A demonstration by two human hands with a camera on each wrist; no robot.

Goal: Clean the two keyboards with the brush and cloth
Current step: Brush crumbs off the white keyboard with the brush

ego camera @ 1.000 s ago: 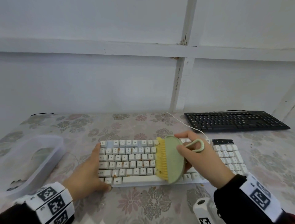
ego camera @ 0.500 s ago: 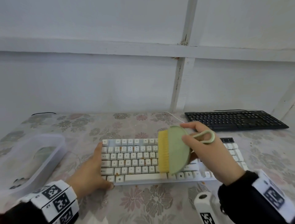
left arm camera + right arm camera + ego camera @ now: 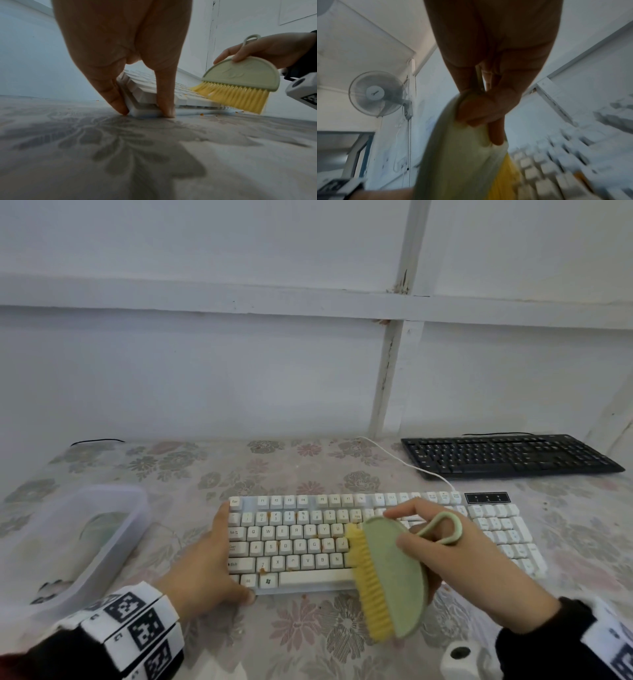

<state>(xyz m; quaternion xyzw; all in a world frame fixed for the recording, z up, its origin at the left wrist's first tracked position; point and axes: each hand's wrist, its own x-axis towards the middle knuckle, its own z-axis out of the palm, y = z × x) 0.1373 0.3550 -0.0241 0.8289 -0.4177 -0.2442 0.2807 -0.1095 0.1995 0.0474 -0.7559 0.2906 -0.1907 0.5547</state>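
White plastic keyboard (image 3: 294, 542) lies lengthwise on our floral desk (image 3: 308, 645), our left hand (image 3: 202, 570) bracing its left end with straight fingers (image 3: 109, 94), our right hand (image 3: 462, 570) gripping the green yellow-bristled brush (image 3: 390, 573) crosswise mid-board, bristles seemingly on the keys, orange crumbs (image 3: 262, 570) leftward.

The brush (image 3: 390, 577) is green with yellow bristles, the white keyboard (image 3: 298, 542) bears orange specks, the tablecloth (image 3: 308, 628) is floral

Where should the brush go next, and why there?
Probably lift the brush and set its bristles down a little farther left, on the number row. The right hand holds it at the white keyboard's near edge, while orange crumbs lie on keys to its left. The left hand presses against the corner, steadying it.
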